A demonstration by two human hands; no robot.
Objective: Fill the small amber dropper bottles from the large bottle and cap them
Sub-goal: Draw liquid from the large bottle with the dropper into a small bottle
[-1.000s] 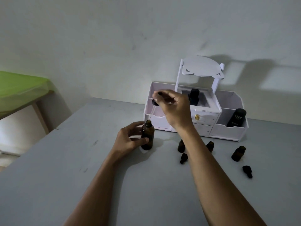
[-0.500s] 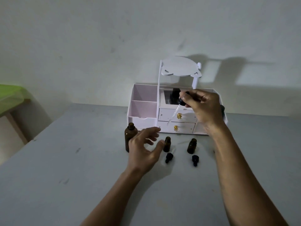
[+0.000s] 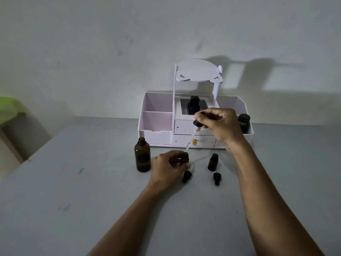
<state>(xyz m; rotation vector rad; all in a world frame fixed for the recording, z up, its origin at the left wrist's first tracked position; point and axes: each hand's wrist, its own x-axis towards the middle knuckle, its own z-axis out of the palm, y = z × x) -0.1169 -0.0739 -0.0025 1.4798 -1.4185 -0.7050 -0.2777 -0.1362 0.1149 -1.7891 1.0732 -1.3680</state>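
Observation:
The large amber bottle (image 3: 142, 157) stands uncapped on the grey table (image 3: 92, 191), left of centre. My left hand (image 3: 168, 168) grips a small amber bottle (image 3: 185, 158) that stands on the table. My right hand (image 3: 218, 124) pinches the black bulb of a glass dropper (image 3: 191, 135), whose tip hangs just above that small bottle's mouth. A second small amber bottle (image 3: 213, 162) stands open to the right. Two black dropper caps (image 3: 186, 176) (image 3: 217, 178) lie in front of the small bottles.
A white desk organiser (image 3: 158, 124) with drawers and a small mirror frame stands against the wall behind the bottles. It holds a black bottle (image 3: 193, 106) in the middle and a black "Kahf" container (image 3: 243, 121) at the right. Something green (image 3: 9, 108) sits at the far left.
My left hand let go of the large bottle, moved right and took hold of the small bottle. My right hand carried the dropper from the large bottle over to that small bottle.

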